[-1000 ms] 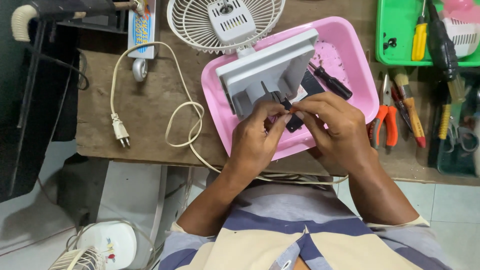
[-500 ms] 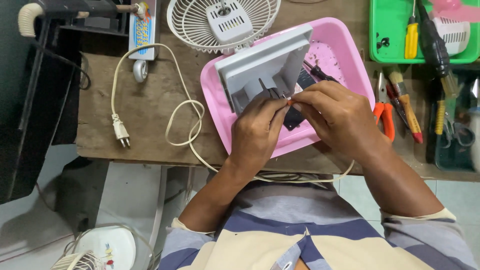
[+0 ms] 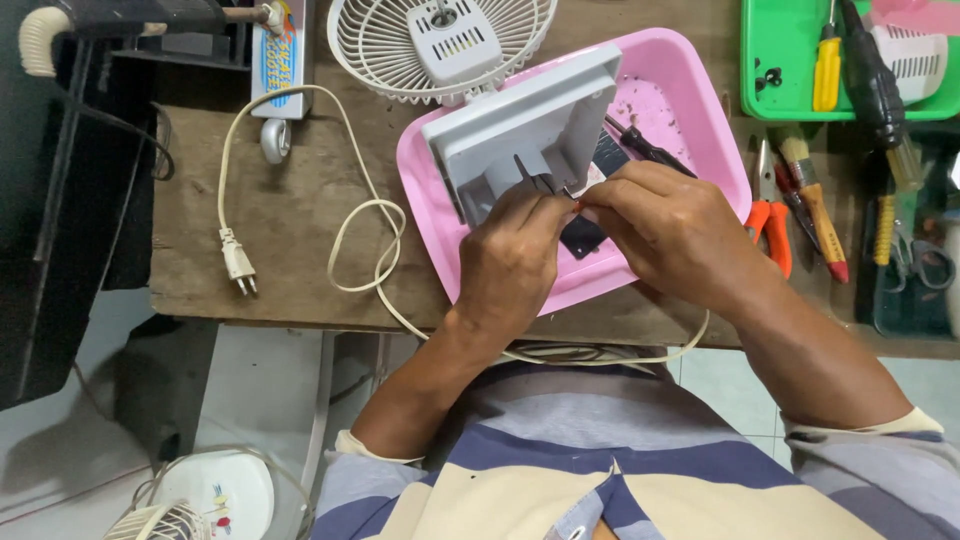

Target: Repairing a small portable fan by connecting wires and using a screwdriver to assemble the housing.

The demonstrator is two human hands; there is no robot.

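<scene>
both hands work at a fan base in a pink tray

the left hand (image 3: 510, 262) and right hand (image 3: 672, 228) meet fingertip to fingertip over the grey fan base (image 3: 525, 130), pinching thin wires (image 3: 545, 183) at its underside; both are narrowed to a pinch. the base leans tilted in the pink tray (image 3: 700, 95), near the tabletop's (image 3: 290, 260) front edge. a fan grille (image 3: 440, 45) sits at the back edge, a white cord with plug (image 3: 238, 262) toward the left, pliers (image 3: 770, 215) just right of the tray.

Left hand (image 3: 515, 262) and right hand (image 3: 672, 228), fingertips together
</scene>
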